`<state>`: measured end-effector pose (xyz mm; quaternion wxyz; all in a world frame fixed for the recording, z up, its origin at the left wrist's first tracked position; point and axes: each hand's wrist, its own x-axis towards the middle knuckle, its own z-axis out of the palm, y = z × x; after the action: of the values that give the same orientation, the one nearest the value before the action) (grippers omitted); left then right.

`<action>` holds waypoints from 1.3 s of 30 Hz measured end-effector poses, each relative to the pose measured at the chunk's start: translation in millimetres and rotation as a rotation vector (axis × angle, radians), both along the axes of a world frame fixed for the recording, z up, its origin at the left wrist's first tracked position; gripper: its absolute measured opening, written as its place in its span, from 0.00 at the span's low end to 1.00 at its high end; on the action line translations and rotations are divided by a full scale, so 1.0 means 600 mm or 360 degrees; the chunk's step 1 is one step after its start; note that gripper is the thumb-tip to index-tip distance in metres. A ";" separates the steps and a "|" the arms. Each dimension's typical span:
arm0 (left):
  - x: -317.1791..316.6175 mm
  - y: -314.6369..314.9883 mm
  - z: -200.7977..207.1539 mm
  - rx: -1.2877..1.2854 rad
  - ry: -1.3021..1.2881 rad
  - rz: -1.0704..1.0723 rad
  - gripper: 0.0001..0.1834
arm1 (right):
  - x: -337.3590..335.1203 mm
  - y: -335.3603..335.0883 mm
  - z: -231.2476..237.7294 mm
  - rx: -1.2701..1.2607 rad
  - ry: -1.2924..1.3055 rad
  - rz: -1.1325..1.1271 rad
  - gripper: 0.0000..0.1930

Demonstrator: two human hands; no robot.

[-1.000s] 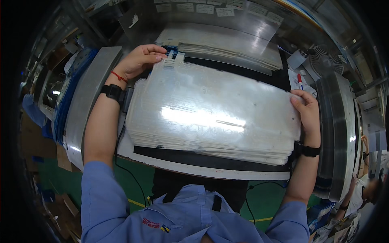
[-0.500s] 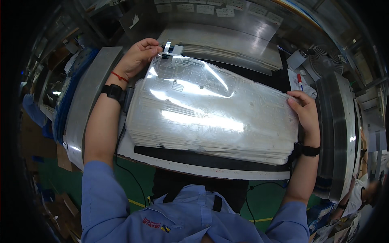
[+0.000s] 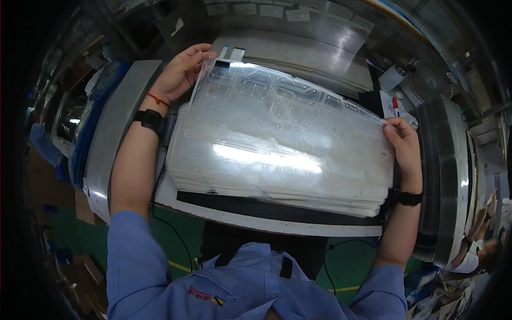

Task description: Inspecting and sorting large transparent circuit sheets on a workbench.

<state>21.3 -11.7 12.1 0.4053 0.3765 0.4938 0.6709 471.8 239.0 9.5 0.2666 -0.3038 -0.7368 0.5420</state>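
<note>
A clear flexible circuit sheet (image 3: 314,112) with fine printed traces lies over a thick stack of similar sheets (image 3: 298,201). My left hand (image 3: 181,74) pinches its far left corner, close to the short connector tails (image 3: 237,54) that stick out from the far edge. At the far right corner, my right hand (image 3: 404,144) grips the sheet's edge between thumb and fingers. The far edge looks slightly raised off the stack. Glare hides part of the sheet's surface.
Beyond the stack is another pile of sheets (image 3: 298,58). Metal plates (image 3: 125,106) stand at the left, and a dark-edged stack (image 3: 440,176) at the right. A small fan (image 3: 428,79), a white bottle (image 3: 393,77) and a red-capped marker (image 3: 396,105) sit at the far right.
The top sheet has shifted a little away from me, its connector tails now farther up. My left hand has risen slightly with it; my right hand has moved slightly right. The glare has changed.
</note>
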 end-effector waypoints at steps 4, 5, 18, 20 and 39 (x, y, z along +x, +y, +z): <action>-0.001 -0.006 0.001 -0.0159 0.0007 -0.0209 0.19 | -0.006 -0.002 0.001 -0.0058 0.0064 -0.0051 0.06; -0.005 -0.006 -0.001 -0.0208 0.0074 -0.0255 0.18 | -0.008 -0.004 0.003 -0.0052 0.0083 -0.0062 0.06; -0.023 0.003 -0.012 -0.0196 0.0149 -0.0099 0.12 | -0.006 0.015 -0.002 -0.0045 0.0426 -0.0330 0.09; -0.030 0.002 -0.016 -0.0231 0.0135 -0.0029 0.12 | -0.004 0.016 -0.005 -0.0062 0.0409 -0.0247 0.09; -0.049 0.003 -0.031 0.0040 0.0108 -0.0138 0.12 | -0.001 0.008 0.002 0.0128 0.0456 -0.0250 0.15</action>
<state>-8.3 -9.8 -6.5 0.4121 0.4251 0.4820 0.6458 470.9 243.8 10.9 0.4224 -0.2692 -0.6863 0.5274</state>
